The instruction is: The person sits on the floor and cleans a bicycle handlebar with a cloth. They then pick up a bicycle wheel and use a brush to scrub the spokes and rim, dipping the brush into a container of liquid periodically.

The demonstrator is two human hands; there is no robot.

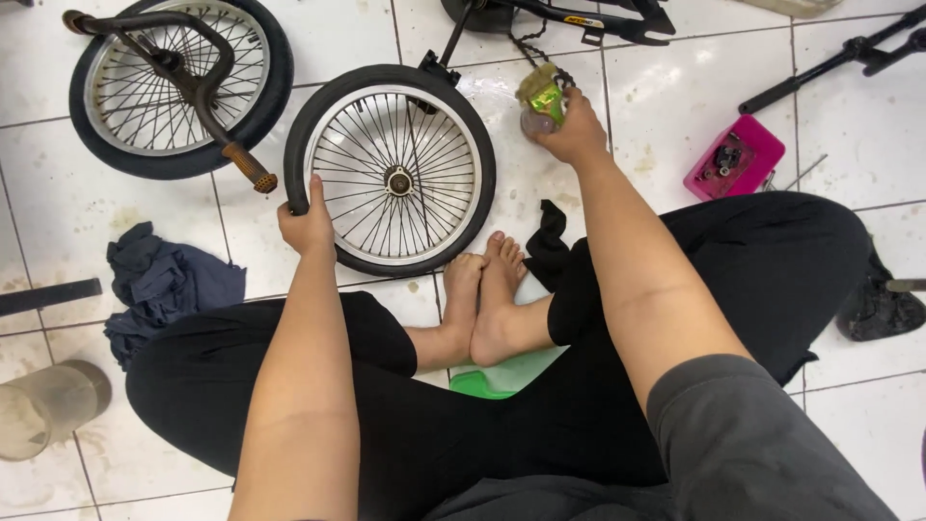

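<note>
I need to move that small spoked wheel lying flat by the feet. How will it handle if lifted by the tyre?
The bicycle wheel probably stays stiff: metal rim, many spokes. Likely light for its size, since the left hand grips its tyre alone. Stood on edge, the round tyre would tend to roll.

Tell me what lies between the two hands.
In the head view, the spoked wheel lies between the left hand, gripping its tyre, and the right hand, holding a small bottle.
</note>
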